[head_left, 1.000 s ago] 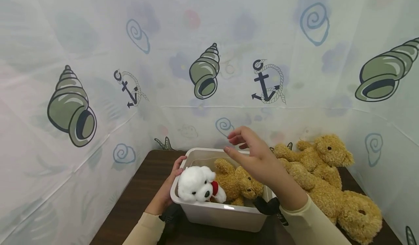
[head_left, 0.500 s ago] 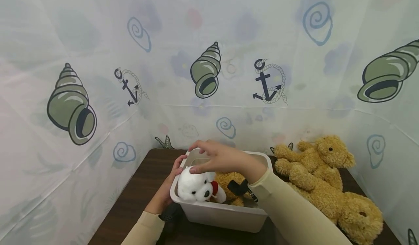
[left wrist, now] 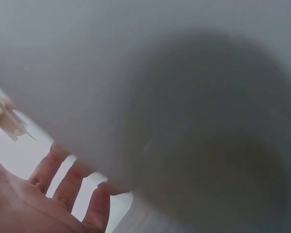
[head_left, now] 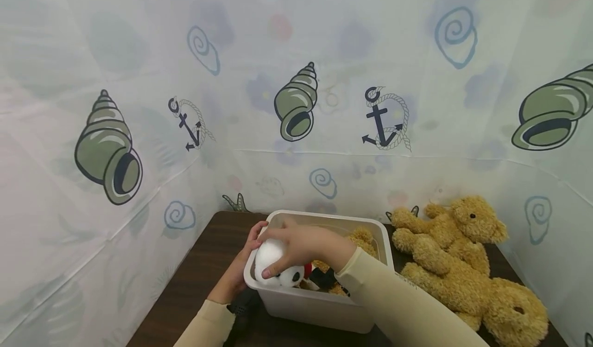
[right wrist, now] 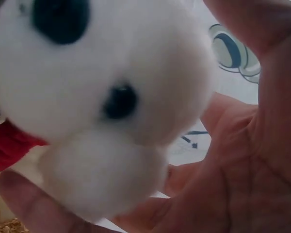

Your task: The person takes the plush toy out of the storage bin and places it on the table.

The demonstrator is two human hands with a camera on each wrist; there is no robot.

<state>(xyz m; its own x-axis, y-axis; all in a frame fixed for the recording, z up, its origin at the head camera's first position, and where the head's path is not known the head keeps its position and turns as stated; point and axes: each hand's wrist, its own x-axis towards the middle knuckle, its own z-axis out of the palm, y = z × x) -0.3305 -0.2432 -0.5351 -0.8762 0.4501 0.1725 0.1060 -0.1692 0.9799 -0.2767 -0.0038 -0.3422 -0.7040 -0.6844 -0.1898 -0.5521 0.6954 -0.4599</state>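
A white plush dog (head_left: 267, 257) with a red collar sits in the left end of a white plastic bin (head_left: 315, 308). My right hand (head_left: 303, 245) curls over its head from above, thumb across the face, fingers at the far side. In the right wrist view, the fingers surround the white head (right wrist: 102, 82), leaving a gap near the palm. My left hand (head_left: 242, 264) holds the bin's left rim; the left wrist view has those fingers (left wrist: 70, 187) at the wall's edge. A golden teddy bear (head_left: 363, 240) lies in the bin, partly hidden by my right forearm.
Two golden teddy bears lie to the right of the bin, one bear (head_left: 472, 221) farther back and the other bear (head_left: 514, 311) nearer. Everything rests on a dark wooden table (head_left: 194, 270). Behind it hangs a pale curtain (head_left: 250, 38) with shell and anchor prints.
My right hand has swung left and down from above the bin's right part onto the white plush dog's head. The left hand stays at the bin's rim.
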